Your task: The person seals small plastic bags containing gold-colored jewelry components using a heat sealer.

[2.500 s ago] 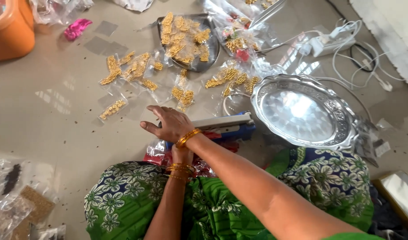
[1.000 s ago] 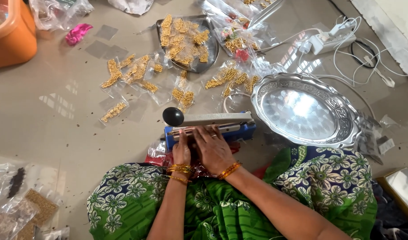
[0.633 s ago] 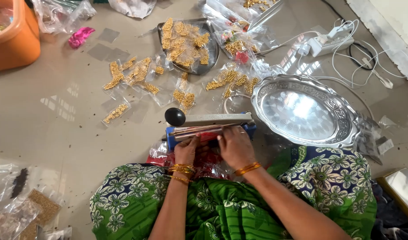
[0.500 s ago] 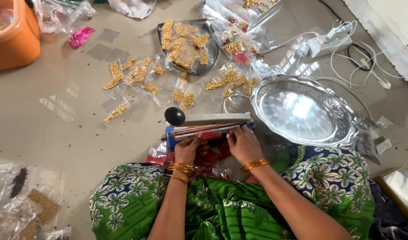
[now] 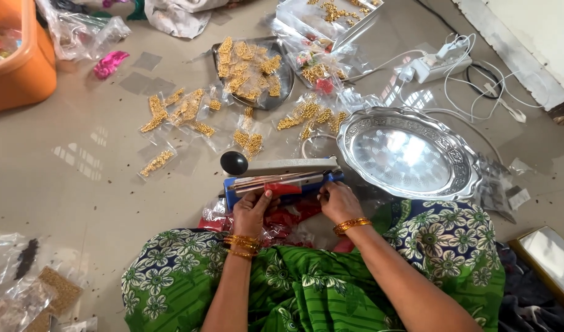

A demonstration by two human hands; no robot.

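Item: blue bag sealer (image 5: 282, 179) on floor, person seated behind it, both hands at its near edge.

Detail: L hand (image 5: 252, 212) pinches a small clear pouch (image 5: 281, 188) w/ red inside, fingers closed on it, its mouth under the sealer's raised arm (black knob at L end); R hand (image 5: 338, 201) rests at the bar's R end, fingers curled, touching the sealer, whether it clasps anything can't tell. Done, by the look of it: approx. a dozen clear pouches of gold beads (image 5: 184, 114) lie spread on the floor beyond, more piled on a dark tray (image 5: 284, 86). Left: red-filled packets (image 5: 288, 222) in lap, unsealed as far as visible. Silver embossed plate (image 5: 408, 150) R of sealer, bare. Orange tub (image 5: 21, 61) far L; white power strip (image 5: 438, 61) far R.
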